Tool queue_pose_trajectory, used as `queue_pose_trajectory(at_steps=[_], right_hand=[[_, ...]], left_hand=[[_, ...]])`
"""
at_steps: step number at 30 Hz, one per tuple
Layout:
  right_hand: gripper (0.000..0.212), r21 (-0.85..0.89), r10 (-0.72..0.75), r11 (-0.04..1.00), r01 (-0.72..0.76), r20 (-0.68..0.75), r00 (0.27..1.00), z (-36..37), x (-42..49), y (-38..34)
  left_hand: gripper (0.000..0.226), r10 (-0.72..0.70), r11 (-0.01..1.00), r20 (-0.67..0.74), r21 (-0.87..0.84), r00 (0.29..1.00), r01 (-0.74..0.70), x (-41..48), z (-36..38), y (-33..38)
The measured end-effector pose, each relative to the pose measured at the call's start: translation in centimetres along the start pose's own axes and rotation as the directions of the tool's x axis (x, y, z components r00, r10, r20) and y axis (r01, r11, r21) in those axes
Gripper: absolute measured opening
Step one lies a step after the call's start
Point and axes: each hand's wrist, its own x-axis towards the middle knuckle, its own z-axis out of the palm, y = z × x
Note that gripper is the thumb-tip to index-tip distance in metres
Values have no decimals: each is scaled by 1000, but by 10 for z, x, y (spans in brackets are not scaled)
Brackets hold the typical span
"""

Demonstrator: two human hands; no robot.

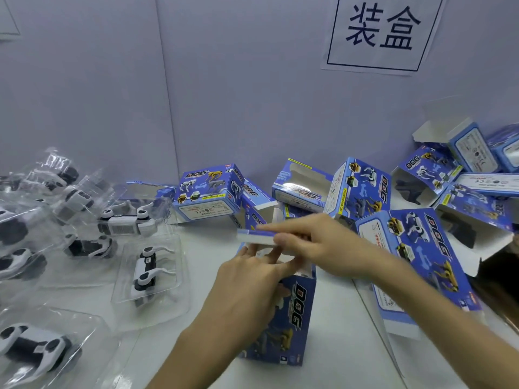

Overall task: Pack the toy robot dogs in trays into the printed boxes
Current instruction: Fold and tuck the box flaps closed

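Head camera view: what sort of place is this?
Probably a toy factory's packing station: a wall sign reading 装盒 (boxing), piles of open printed DOG boxes, and toy robot dogs in clear plastic trays on a white table.

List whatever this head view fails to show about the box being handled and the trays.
- Held box interior: head view, covered by the left hand and by the flap that the right hand pinches, so a tray inside cannot be confirmed.
- Left hand's grip: head view, thumb hidden under the hand.
- Bottom-left tray: head view, cut off by the frame edges.
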Motion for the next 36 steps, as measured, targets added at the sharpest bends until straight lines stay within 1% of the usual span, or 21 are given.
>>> queue_pose_trajectory(at_steps=[2, 3, 5, 7, 9, 11, 13, 16, 20, 23, 27, 30, 34, 35, 36], right_hand=[[34, -5, -45, 999, 44, -60, 997, 17, -16, -1], [36, -17, -76, 997, 75, -83, 994, 25, -21, -1], [37, 16, -106, 994, 109, -127, 986, 33, -27, 0], [38, 40, -114, 992, 122, -159, 981, 34, -29, -2], [38, 43, -105, 993, 113, -162, 981, 35, -28, -2], [38, 39, -90, 995, 96, -138, 986, 35, -28, -2], [39, 30, -87, 995, 91, -113, 990, 35, -30, -2], [40, -7, -103, 995, 103, -76, 992, 34, -34, -3], [37, -79, -111, 991, 110, -4, 994, 33, -41, -4], [40, -150, -87, 984, 100, 86, 992, 34, -41, -11], [52, -259, -21, 964, 67, 178, 984, 35, -43, -20], [47, -331, -1, 941, 75, 219, 976, 36, -47, -24], [51, -368, 17, 924, 104, 313, 950, 32, -44, -23], [52, -355, 11, 928, 116, 338, 941, 30, -42, -20], [55, -295, -7, 948, 117, 349, 937, 28, -41, -18]], left_hand=[[39, 28, 1000, -27, -6, 999, -29, -3, -4, 3], [38, 23, 1000, -45, -14, 999, -24, -6, -3, 6], [41, 18, 999, -89, -47, 996, -22, -13, 4, 9], [40, 34, 996, -172, -79, 985, -48, -21, 10, 9], [29, 47, 984, -312, -146, 949, -97, -32, 16, 7], [21, -13, 967, -459, -231, 889, -105, -48, 22, 8], [20, -53, 966, -530, -243, 846, -92, -62, 29, 12], [20, -48, 961, -533, -255, 845, -107, -69, 33, 18], [23, -67, 954, -530, -283, 845, -102, -69, 36, 19], [18, -68, 935, -534, -328, 842, -133, -72, 38, 19], [15, -74, 915, -528, -373, 846, -153, -71, 38, 24], [15, -86, 898, -526, -408, 846, -162, -69, 35, 26], [14, -46, 900, -529, -391, 847, -195, -67, 36, 25], [13, -36, 899, -527, -388, 849, -203, -66, 37, 25], [13, -28, 896, -522, -391, 853, -209, -66, 36, 24]])
